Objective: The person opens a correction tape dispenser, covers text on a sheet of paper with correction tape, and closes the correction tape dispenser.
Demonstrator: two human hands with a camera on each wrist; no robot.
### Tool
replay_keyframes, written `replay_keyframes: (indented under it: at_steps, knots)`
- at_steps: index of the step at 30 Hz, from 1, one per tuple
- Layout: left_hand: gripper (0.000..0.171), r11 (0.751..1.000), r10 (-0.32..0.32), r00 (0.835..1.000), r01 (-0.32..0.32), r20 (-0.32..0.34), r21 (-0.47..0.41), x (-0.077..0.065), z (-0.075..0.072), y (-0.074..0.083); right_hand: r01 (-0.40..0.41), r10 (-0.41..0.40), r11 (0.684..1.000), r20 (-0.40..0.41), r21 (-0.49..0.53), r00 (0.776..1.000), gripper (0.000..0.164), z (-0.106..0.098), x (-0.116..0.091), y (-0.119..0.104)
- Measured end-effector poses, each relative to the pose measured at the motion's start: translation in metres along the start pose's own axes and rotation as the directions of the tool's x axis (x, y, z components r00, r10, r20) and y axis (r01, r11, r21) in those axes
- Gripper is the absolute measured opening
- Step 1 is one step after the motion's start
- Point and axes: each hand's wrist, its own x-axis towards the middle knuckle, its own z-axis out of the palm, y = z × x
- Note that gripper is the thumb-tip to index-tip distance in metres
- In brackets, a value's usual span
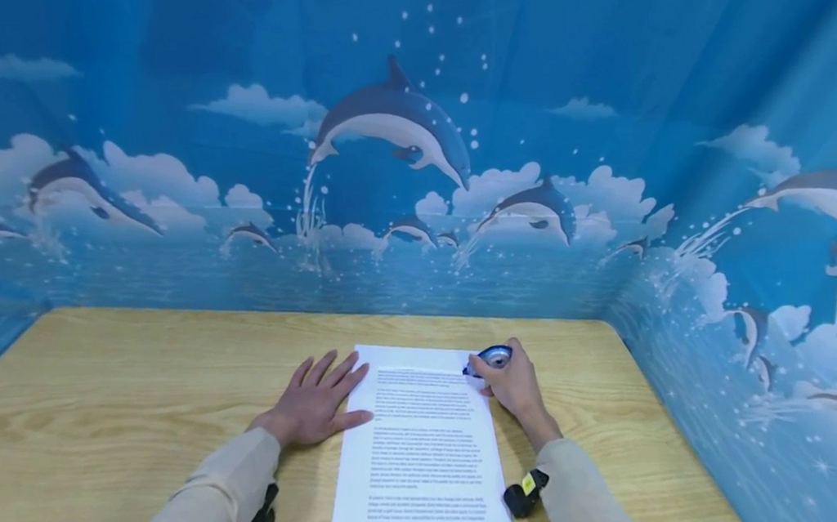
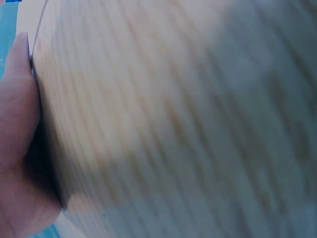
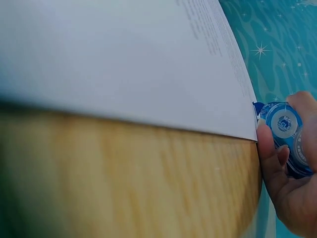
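Observation:
A sheet of printed paper [image 1: 429, 449] lies lengthwise on the wooden table. My right hand [image 1: 512, 381] grips a blue correction tape dispenser [image 1: 498, 356] near the sheet's upper right edge. In the right wrist view the dispenser [image 3: 285, 124] shows its round reels, and its blue tip meets the paper [image 3: 148, 74]. Spread flat, my left hand [image 1: 315, 404] rests on the table with its thumb and fingertips at the sheet's left edge. Only part of the left hand [image 2: 17, 114] appears in the left wrist view.
The wooden table [image 1: 140, 381] extends on both sides of the paper. A blue curtain [image 1: 265, 183] printed with dolphins stands behind the table and along its right side. A black wrist camera [image 1: 525, 494] with a yellow label is strapped by the right sleeve.

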Motion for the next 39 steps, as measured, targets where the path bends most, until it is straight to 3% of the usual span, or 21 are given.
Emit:
replay_keyframes:
  at_steps: [7,10,14,17,21,28,39]
  knots:
    - [0.084,1.0,-0.016,1.0,0.016,0.016,-0.027,-0.003,-0.006,0.005,-0.016,0.016,1.0,-0.008,0.021,1.0,0.052,0.001,-0.002,0.001]
    - [0.083,0.996,-0.017,1.0,0.016,-0.01,-0.087,-0.003,-0.01,0.005,-0.045,0.047,0.991,-0.015,0.125,0.999,0.057,-0.002,-0.001,0.002]
    - [0.083,0.975,-0.054,0.997,0.04,-0.06,-0.217,-0.003,-0.012,0.002,-0.119,0.131,0.953,-0.026,0.28,0.991,0.06,-0.01,-0.002,0.001]
    - [0.086,0.963,-0.085,0.991,0.056,-0.104,-0.262,-0.007,-0.012,0.0,-0.171,0.185,0.929,-0.013,0.328,0.983,0.058,-0.018,-0.007,-0.001]
    - [0.089,0.969,-0.085,0.987,0.05,-0.137,-0.242,-0.013,-0.016,0.0,-0.177,0.181,0.917,0.023,0.357,0.983,0.05,-0.023,-0.018,-0.007]
    - [0.088,0.978,-0.019,0.989,-0.012,-0.15,-0.208,-0.017,-0.028,0.009,-0.128,0.116,0.921,0.054,0.368,0.992,0.041,-0.019,-0.041,-0.024]
    - [0.083,0.979,0.074,0.983,-0.103,-0.166,-0.176,-0.023,-0.033,0.033,-0.09,0.057,0.914,0.094,0.396,0.994,0.046,-0.004,-0.072,-0.035]
